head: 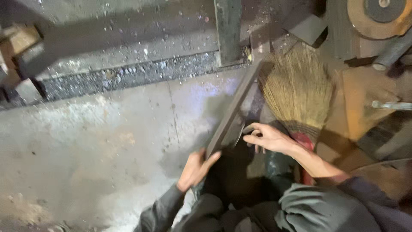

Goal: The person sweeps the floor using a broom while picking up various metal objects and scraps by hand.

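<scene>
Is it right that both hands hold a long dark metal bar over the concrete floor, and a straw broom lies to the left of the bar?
Not quite. In the head view the left hand and the right hand do hold the long dark metal bar over the concrete floor, but the straw broom lies to the right of the bar, not to the left.

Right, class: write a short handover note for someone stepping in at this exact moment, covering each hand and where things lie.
Left hand: gripping the near end of the long dark flat metal bar, which slants up from the concrete floor.
Right hand: fingers pinched at the bar's edge; whether they hold something small cannot be told.
Nearby: straw broom with red binding lies just right of the bar; upright dark metal post stands beyond its far end.
Done: bar lifted at an angle and steadied.
Left: unclear from this view.
</scene>
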